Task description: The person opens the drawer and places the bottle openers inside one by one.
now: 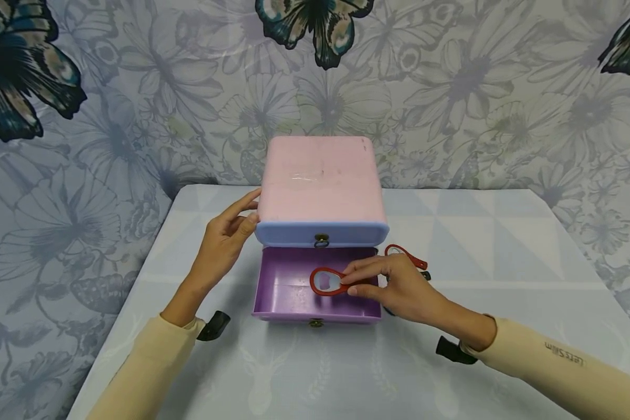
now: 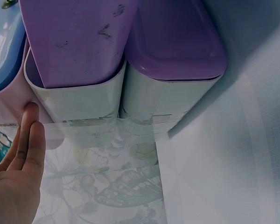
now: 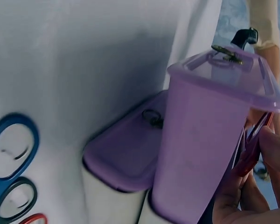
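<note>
A small drawer cabinet (image 1: pixel 315 178) with a pink top stands mid-table, its blue drawer front (image 1: pixel 289 234) closed and the purple drawer (image 1: pixel 280 286) below it pulled out. Over the right half of that drawer, my right hand (image 1: pixel 399 283) pinches a red-rimmed oval piece (image 1: pixel 320 291) with a pale grey-blue inside. The fingers hide its other end. On the cabinet's left side rest the fingertips of my left hand (image 1: pixel 223 239), fingers fairly straight. The left wrist view shows those fingers (image 2: pixel 32 144) against the casing near the pink part.
Right of the drawer lies another red loop (image 1: pixel 412 258), partly behind my right hand. In the right wrist view, blue loop handles (image 3: pixel 30 140) and dark loop handles (image 3: pixel 32 189) lie on the table (image 1: pixel 504 262). A lower purple drawer (image 3: pixel 121 158) is closed. Patterned wall covering (image 1: pixel 451 116) hangs behind.
</note>
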A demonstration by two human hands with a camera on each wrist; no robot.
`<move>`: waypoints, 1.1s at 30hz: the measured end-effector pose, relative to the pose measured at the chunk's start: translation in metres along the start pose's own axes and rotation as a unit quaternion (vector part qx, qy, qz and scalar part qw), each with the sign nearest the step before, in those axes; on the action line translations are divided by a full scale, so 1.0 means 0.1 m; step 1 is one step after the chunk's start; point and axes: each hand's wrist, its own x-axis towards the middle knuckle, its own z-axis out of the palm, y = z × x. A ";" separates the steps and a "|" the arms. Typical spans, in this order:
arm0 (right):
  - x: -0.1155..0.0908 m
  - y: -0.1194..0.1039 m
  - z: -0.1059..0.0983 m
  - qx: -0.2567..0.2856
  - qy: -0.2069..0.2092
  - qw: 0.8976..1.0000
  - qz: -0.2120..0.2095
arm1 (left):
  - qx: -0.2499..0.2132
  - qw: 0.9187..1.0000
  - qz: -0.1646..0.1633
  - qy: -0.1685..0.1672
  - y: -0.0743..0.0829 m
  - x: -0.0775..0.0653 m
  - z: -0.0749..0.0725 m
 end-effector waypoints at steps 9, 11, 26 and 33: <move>0.21 -0.09 0.18 -0.025 -0.041 0.999 -0.006 | 0.000 1.000 -0.004 0.000 0.03 -0.01 0.00; 0.25 -0.10 0.23 -0.026 -0.052 0.998 -0.004 | 0.001 1.000 -0.004 0.000 0.03 -0.01 0.00; 0.50 -0.10 0.53 -0.055 -0.090 0.994 0.015 | -0.004 1.000 0.001 -0.001 0.02 -0.01 0.00; 0.59 -0.09 0.58 -0.053 -0.095 0.994 0.025 | 0.000 1.000 0.000 0.000 0.01 -0.01 -0.01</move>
